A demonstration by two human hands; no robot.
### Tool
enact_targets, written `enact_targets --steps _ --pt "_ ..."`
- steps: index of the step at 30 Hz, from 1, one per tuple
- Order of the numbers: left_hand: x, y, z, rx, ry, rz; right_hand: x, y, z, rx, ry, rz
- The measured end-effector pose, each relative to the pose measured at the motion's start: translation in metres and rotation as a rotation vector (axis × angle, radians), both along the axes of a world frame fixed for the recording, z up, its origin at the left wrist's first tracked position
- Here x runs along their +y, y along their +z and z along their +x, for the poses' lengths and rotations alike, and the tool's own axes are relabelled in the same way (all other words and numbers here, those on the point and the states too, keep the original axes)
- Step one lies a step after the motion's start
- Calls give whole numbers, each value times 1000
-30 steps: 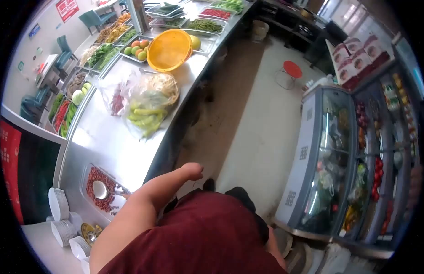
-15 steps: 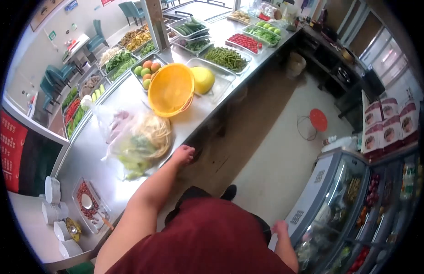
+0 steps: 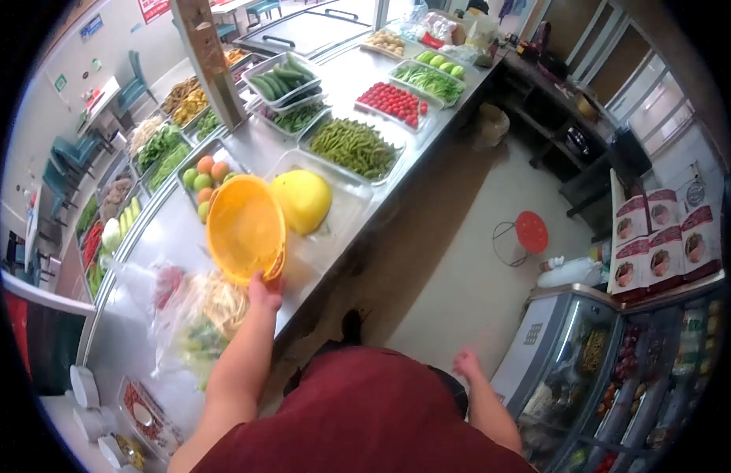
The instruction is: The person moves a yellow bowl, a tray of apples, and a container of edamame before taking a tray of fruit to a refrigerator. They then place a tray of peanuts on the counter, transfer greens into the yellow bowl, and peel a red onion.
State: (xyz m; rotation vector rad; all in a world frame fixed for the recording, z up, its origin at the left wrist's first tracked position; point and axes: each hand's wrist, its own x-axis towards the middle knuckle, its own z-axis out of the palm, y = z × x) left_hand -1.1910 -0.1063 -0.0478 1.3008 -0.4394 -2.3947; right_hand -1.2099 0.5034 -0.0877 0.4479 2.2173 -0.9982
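Note:
My left hand (image 3: 266, 292) is at the near rim of a yellow plastic basket (image 3: 243, 225), its fingers wrapped on the rim beside the handle. The basket is tilted on the steel counter (image 3: 294, 284), against a tray of red and green fruit (image 3: 201, 180) and next to a yellow melon-like item (image 3: 302, 201). Just left of my forearm lie clear plastic bags (image 3: 193, 343) with greens and pale strips. My right hand (image 3: 466, 364) hangs over the floor at my right side, slightly blurred, with nothing visible in it.
Trays of green beans (image 3: 356, 148), cherry tomatoes (image 3: 393, 104) and cucumbers (image 3: 280, 81) line the counter. White bowls (image 3: 85, 386) stand at the lower left. A red stool (image 3: 531, 232) is on the floor, and a glass-topped fridge (image 3: 566, 355) stands at the right.
My left hand has moved forward from the counter edge and taken hold of the yellow basket's rim. My right hand has risen a little. The whole view has shifted.

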Motion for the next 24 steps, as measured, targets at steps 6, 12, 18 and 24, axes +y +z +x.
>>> enact_targets --steps 6,12,18,24 --pt "20 61 -43 52 -149 -167 28 -6 -17 -285 -173 86" --pt "78 124 -143 -74 -478 -514 16 12 -112 -196 -403 -167" --pt "173 119 -251 -79 -952 -773 -48 94 -259 -183 -531 -1063" --pt "257 140 -383 -48 -1131 -891 -36 162 -400 -14 -370 -1155"
